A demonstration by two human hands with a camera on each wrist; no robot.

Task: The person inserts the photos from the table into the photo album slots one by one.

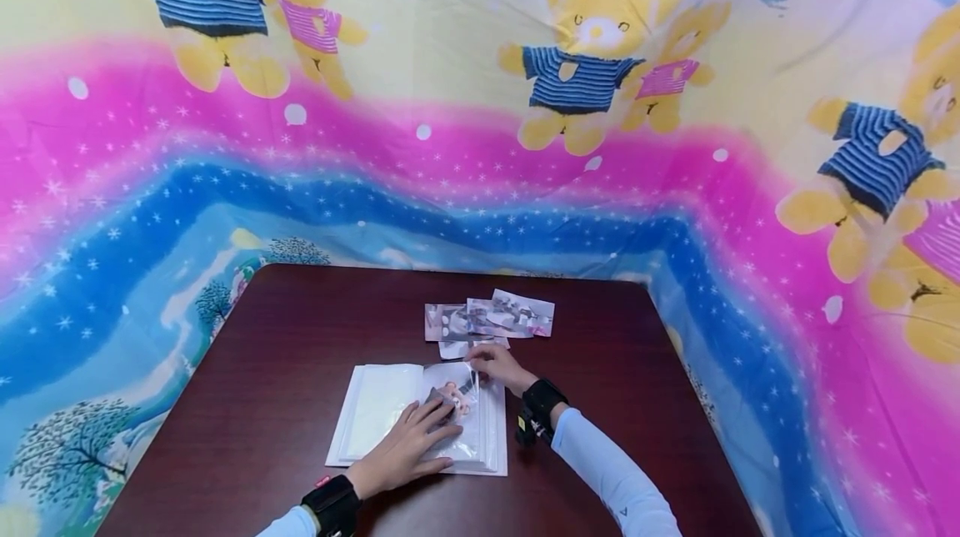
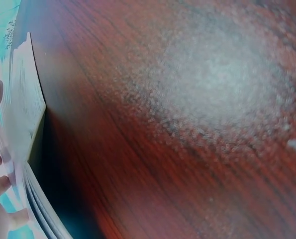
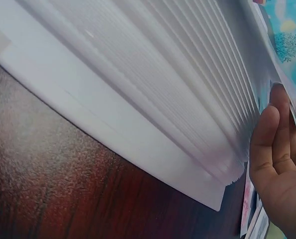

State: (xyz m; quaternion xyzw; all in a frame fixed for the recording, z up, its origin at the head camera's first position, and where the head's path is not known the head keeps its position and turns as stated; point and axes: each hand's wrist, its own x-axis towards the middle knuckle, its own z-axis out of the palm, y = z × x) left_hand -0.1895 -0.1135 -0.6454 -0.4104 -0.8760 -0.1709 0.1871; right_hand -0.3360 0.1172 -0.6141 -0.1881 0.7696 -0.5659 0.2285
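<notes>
Spreading bright and fairly even to the far edge of the table (image 1: 300, 328) in the head view, probably falling from above, and leaving soft, faint shadows around the album (image 1: 375, 416). Glinting off the clear sleeve (image 1: 467, 441). Stretching and leaning at the far right on the bear-print cloth (image 1: 892, 153). Flaring into a grainy whitish patch on the tabletop in the left wrist view; darkening almost to black beside the album. Washing pale over the pages (image 3: 152, 84) in the right wrist view, softening their detail.
</notes>
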